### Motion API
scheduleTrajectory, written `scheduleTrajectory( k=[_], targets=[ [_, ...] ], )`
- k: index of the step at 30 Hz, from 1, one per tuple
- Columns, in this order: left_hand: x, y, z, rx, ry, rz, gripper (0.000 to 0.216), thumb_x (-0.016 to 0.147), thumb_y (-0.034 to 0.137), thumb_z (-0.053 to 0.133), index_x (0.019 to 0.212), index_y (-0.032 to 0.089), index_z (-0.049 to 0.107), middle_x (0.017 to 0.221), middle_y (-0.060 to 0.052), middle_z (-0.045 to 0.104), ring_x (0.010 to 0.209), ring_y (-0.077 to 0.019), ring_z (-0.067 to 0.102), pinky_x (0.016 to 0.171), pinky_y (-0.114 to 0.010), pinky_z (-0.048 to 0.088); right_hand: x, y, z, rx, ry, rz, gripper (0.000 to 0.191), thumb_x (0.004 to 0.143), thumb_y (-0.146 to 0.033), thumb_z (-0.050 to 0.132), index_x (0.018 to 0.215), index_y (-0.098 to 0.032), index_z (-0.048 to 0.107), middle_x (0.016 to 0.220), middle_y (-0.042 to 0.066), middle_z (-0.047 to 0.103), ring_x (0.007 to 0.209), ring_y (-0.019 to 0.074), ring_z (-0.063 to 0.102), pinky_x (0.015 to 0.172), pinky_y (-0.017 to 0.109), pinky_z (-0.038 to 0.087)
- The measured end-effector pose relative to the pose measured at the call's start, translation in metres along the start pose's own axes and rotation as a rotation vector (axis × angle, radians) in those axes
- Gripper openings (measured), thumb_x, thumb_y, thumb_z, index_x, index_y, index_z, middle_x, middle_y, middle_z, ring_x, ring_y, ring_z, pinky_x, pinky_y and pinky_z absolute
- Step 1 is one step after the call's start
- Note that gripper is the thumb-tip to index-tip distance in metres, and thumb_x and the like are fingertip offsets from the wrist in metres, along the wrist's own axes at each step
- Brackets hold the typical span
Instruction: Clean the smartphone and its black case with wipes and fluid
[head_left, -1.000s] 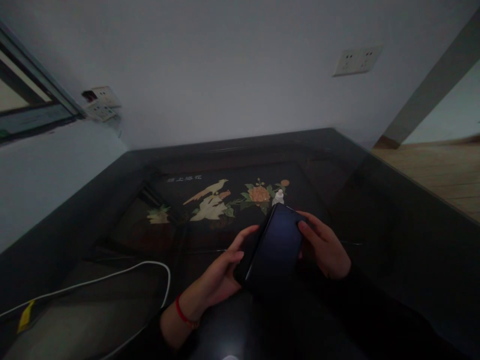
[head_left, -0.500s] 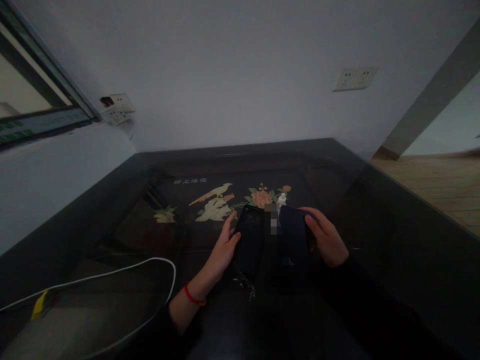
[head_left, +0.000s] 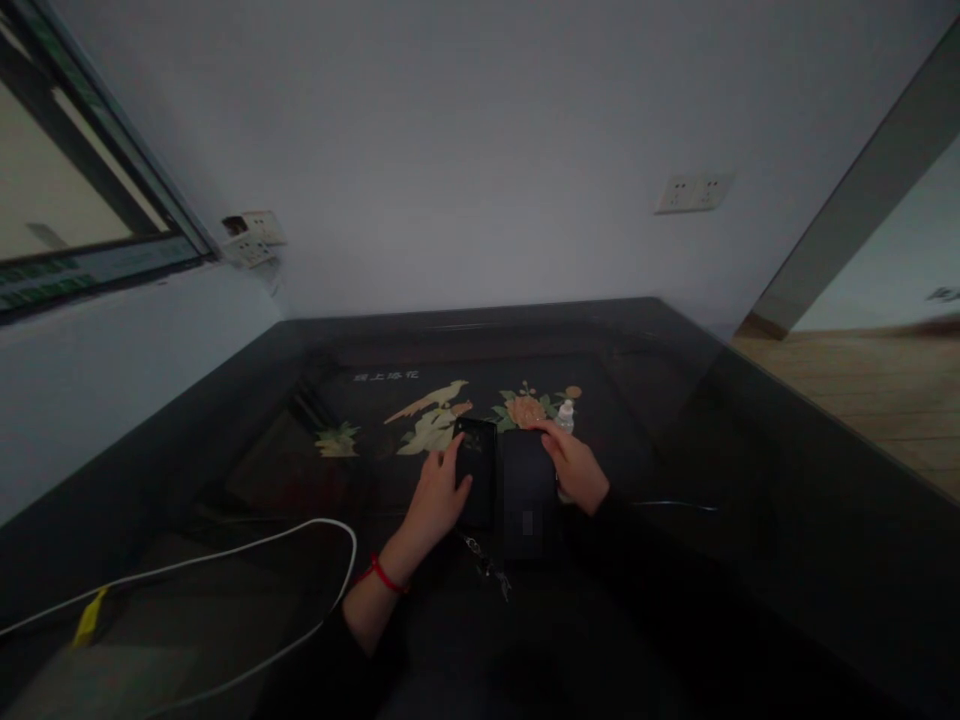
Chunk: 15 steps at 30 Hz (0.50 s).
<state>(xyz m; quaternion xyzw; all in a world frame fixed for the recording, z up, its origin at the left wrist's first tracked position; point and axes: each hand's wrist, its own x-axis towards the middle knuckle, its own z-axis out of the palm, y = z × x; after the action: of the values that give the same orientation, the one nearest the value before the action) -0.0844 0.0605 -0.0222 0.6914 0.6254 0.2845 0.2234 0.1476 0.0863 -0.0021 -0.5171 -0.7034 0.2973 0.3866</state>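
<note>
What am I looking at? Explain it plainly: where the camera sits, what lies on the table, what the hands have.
No machine: a camera on a person's head looks down at their bare hands. The dark table has an inlaid bird and flowers. The left hand rests flat on a black phone case, a charm trailing from its near end. The right hand covers the far end of a dark phone beside it. A small white bottle stands behind; a white cable loops at left.
</note>
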Motion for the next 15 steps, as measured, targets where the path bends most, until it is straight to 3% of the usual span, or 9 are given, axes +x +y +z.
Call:
scheduleTrajectory(
  k=[7, 12, 15],
  targets=[
    [-0.007, 0.002, -0.010, 0.375, 0.016, 0.030, 0.043, 0.089, 0.024, 0.048, 0.131, 0.026, 0.056, 0.112, -0.014, 0.053, 0.104, -0.0269, 0.056, 0.090, -0.045, 0.048, 0.020, 0.010, 0.022, -0.148, -0.018, 0.039, 0.033, 0.093, -0.035, 0.057, 0.120, -0.017, 0.056, 0.121, 0.008, 0.059, 0.102, 0.0211, 0.061, 0.086, 0.042, 0.053],
    [-0.010, 0.007, -0.009, 0.508, 0.053, 0.062, 0.042, 0.090, 0.025, 0.046, 0.130, 0.025, 0.056, 0.137, -0.018, 0.045, 0.118, -0.0350, 0.049, 0.088, -0.052, 0.049, 0.024, 0.014, 0.025, -0.265, -0.070, 0.095, 0.033, 0.093, -0.035, 0.057, 0.121, -0.017, 0.056, 0.121, 0.009, 0.058, 0.102, 0.0212, 0.061, 0.086, 0.043, 0.053],
    [-0.010, 0.009, -0.003, 0.535, 0.061, 0.106, 0.044, 0.088, 0.017, 0.045, 0.130, 0.022, 0.055, 0.147, -0.016, 0.038, 0.128, -0.0351, 0.042, 0.094, -0.053, 0.046, 0.022, 0.010, 0.025, -0.334, -0.123, 0.114, 0.035, 0.092, -0.035, 0.058, 0.122, -0.017, 0.055, 0.122, 0.009, 0.058, 0.103, 0.0216, 0.061, 0.086, 0.043, 0.053]
  ],
)
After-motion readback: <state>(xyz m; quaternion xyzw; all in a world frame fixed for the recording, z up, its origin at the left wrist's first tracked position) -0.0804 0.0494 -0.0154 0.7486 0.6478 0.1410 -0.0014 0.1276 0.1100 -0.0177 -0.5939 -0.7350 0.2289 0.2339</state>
